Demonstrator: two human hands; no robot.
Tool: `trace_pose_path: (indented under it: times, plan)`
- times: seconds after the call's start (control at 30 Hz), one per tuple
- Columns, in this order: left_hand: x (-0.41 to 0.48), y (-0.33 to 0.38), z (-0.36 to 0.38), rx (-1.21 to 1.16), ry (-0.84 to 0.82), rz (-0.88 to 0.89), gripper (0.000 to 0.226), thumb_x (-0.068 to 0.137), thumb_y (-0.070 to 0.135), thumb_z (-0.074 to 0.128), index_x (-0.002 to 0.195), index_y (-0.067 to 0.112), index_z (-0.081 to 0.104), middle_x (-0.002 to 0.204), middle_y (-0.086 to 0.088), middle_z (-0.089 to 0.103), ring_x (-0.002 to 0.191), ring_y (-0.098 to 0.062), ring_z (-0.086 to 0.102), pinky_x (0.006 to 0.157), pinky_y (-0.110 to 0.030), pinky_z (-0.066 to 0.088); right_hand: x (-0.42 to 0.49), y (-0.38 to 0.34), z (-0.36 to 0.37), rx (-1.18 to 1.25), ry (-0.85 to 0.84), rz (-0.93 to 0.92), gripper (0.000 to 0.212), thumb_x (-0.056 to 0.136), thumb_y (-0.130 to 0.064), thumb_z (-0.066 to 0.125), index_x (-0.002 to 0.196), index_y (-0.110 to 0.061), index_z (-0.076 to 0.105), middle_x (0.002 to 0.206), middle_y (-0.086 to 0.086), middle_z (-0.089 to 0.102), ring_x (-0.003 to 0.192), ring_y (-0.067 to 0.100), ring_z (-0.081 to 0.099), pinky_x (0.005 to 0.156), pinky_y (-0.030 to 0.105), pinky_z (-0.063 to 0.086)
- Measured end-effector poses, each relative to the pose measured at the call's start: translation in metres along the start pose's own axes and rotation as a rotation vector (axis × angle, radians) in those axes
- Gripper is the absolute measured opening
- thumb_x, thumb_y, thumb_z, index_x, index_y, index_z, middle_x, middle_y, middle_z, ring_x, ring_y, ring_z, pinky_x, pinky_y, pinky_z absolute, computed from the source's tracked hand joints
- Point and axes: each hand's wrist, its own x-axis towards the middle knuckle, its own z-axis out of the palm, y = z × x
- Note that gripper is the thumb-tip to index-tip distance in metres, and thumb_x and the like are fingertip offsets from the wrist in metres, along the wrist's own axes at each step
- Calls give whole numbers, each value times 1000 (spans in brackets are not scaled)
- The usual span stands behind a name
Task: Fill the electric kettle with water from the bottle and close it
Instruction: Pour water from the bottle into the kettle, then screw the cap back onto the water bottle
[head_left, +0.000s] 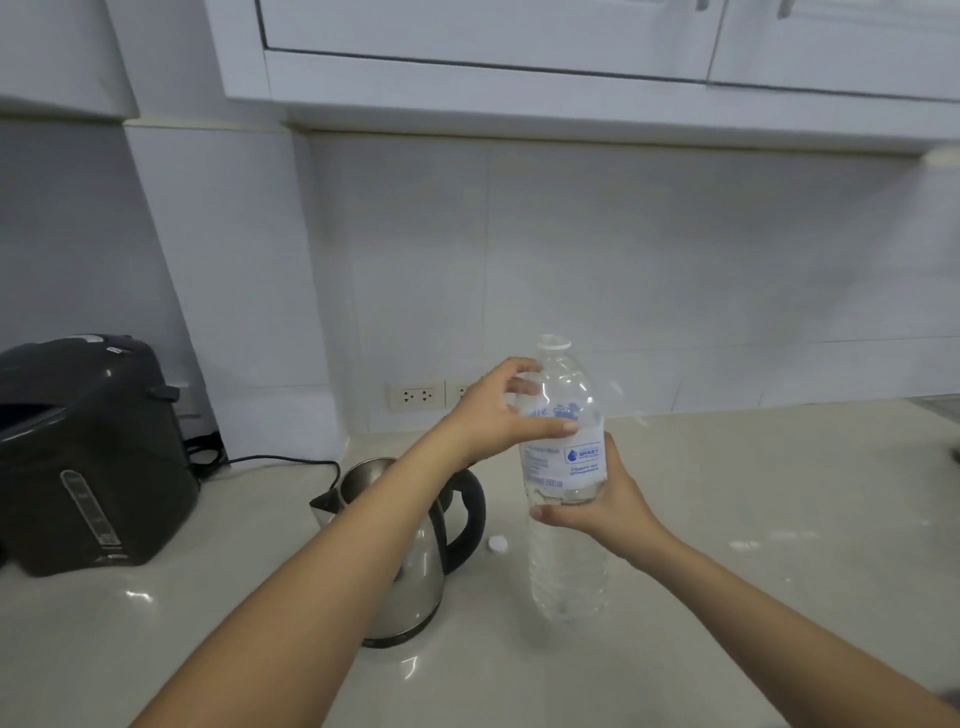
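Above the table (727, 519), the uncapped bottle (563, 467) stands upright, right hand (602, 504) wrapped around its middle, left hand (498, 415) curled on its shoulder; open kettle (410, 551) sits lower left

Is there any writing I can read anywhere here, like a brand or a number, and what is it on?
"SMART", blue print beside a droplet logo, on the label of the water bottle held by the left hand and the right hand.
The smaller lines on that label and the blue script above it: too blurred to read.
Marks on the dark water boiler: too small to read.
The kettle: no text visible.
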Motion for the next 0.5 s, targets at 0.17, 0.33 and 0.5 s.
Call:
trace_pose_path:
  times: [0.17,0.33,0.5]
  plan:
    - [34,-2,28,-3,-69,-43,82,48,38,89,120,34,51,114,10,55,105,-15,60,90,-37,53,15,25,-22,-35,36,68,102,45,-41,93,128,-41,33,109,-18,64,100,4,64,80,29,57]
    - [65,-15,58,44,-75,-91,83,50,23,90,121,29,47,124,2,53,111,-20,57,93,-41,52,36,57,-31,-73,98,132,105,48,-36,95,133,-35,33,107,-18,64,94,1,60,69,13,45]
    - [88,-35,76,64,-59,-147,84,50,16,90,121,27,47,127,-1,52,116,-21,54,96,-44,49,52,91,-33,-71,113,170,103,46,-36,95,131,-34,37,101,-20,65,88,-9,59,66,8,44]
